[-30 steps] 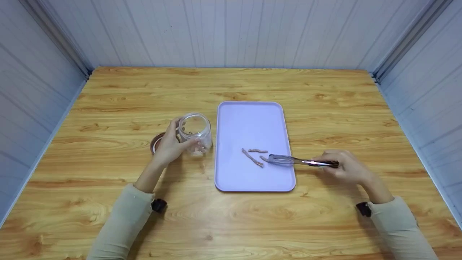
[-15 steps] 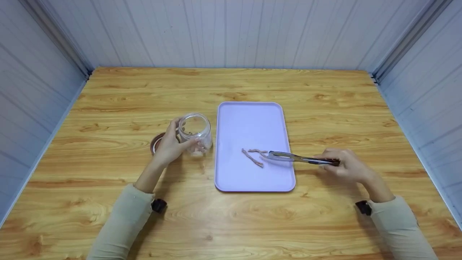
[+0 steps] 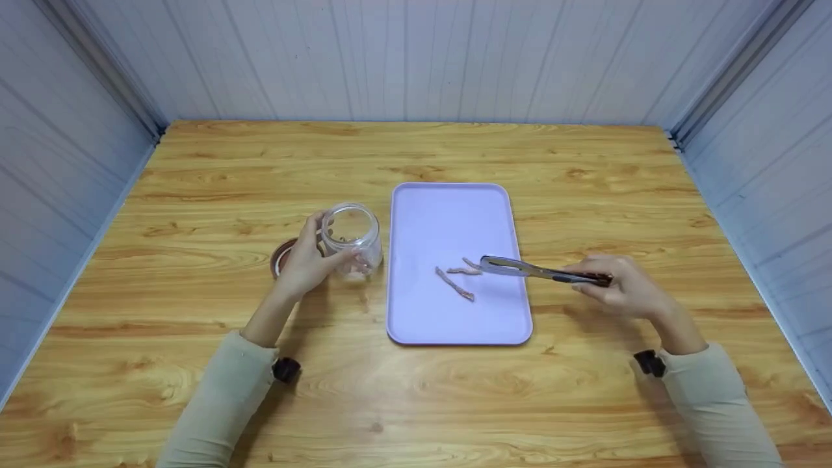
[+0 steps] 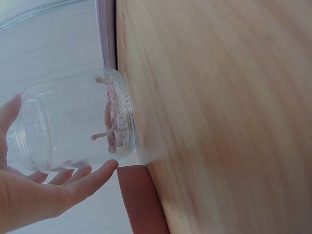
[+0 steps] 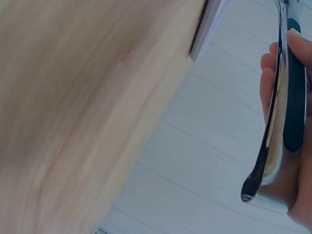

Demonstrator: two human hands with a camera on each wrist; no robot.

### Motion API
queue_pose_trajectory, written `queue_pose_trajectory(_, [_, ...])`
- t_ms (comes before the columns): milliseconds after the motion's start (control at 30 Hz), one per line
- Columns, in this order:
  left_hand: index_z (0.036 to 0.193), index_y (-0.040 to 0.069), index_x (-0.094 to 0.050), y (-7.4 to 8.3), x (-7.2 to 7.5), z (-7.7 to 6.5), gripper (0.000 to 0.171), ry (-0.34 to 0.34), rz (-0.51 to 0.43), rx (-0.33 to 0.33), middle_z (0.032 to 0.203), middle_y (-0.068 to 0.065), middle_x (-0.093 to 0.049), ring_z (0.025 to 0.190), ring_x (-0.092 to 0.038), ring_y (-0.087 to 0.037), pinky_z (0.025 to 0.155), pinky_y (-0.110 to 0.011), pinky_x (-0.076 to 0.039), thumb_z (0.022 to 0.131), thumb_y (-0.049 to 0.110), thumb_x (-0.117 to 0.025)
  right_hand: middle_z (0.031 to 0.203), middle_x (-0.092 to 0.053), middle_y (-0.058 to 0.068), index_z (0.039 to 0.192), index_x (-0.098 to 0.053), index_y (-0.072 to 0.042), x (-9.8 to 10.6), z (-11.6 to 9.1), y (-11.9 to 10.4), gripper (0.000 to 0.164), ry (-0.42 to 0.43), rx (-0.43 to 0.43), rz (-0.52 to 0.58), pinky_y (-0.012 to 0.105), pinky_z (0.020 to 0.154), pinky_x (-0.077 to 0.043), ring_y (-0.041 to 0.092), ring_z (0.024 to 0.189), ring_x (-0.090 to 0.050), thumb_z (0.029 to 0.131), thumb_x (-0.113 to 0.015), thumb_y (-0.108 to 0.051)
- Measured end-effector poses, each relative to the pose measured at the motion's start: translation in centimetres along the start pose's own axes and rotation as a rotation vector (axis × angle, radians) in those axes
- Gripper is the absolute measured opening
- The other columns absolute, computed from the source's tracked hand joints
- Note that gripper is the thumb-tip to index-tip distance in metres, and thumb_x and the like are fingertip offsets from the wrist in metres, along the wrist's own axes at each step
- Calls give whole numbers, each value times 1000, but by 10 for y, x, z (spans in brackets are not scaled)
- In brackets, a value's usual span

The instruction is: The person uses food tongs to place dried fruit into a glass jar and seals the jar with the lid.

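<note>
My left hand point(image 3: 302, 266) grips a clear, lidless jar point(image 3: 370, 253) that stands upright on the table, left of a lilac tray point(image 3: 452, 221). Several brown, coated dried strips point(image 4: 112, 114) lie at the jar's bottom in the left wrist view. With my right hand point(image 3: 621, 286) I hold metal tongs point(image 3: 546, 271) by their dark-padded handles point(image 5: 295, 92). The tongs' tips are over the tray's right part and pinch the end of one thin brown strip point(image 3: 470, 264). Two more strips, a longer one point(image 3: 455, 284) and a shorter one point(image 3: 464, 271), lie on the tray.
A reddish-brown round lid point(image 3: 281, 257) lies on the table beside the jar, partly hidden by my left hand. The wood-grain table point(image 3: 416, 396) is bounded by pale panel walls point(image 3: 416, 58) at the back and both sides.
The tongs have risen and moved away from me with the pinched strip, whose end now shows beyond the shorter strip. My left hand and the jar have stayed put.
</note>
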State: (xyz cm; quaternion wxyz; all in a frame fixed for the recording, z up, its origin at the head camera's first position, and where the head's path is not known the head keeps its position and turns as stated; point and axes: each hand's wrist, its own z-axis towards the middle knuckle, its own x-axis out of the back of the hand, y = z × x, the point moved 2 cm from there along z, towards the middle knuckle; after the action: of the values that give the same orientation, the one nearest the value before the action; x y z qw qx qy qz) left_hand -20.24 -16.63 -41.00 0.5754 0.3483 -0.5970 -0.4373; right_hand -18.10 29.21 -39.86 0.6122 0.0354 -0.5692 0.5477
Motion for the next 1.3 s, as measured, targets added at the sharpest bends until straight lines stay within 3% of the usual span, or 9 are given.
queue_pose_trajectory(167, [134,2,-22,0,0,0,87,9,12,-5,131,-17,-30,116,-36,-32,92,-37,-34,71,36,-72,71,-55,-1,104,-64,0,3,8,-6,34,14,25,12,16,44,-32,5,52,-37,72,-65,12])
queue_pose_trajectory(467, [133,3,-23,-1,0,1,86,4,-5,-5,130,-18,-31,114,-39,-33,88,-36,-39,71,35,-73,67,-55,8,97,-63,9,11,33,-41,32,26,52,31,17,41,-30,11,48,-37,67,-62,21])
queue_pose_trajectory(867, [134,4,-22,-1,-1,1,87,-6,-18,0,130,-18,-31,114,-39,-33,86,-37,-40,71,34,-73,66,-54,8,96,-63,9,14,53,-50,33,45,105,-2,17,41,-27,11,47,-34,65,-63,22])
queue_pose_trajectory(1167, [134,-2,-18,28,0,-11,79,-31,-40,17,131,-23,-27,114,-37,-39,86,-41,-40,77,16,-70,65,-54,7,94,-64,7,15,71,-58,31,64,132,-17,15,42,-25,11,46,-32,65,-65,20])
queue_pose_trajectory(1300, [135,-3,-18,28,0,-11,79,-29,-27,15,133,-24,-25,115,-35,-40,87,-42,-39,77,16,-69,65,-53,8,94,-64,8,14,78,-61,31,63,146,-19,16,42,-25,11,47,-32,66,-65,20])
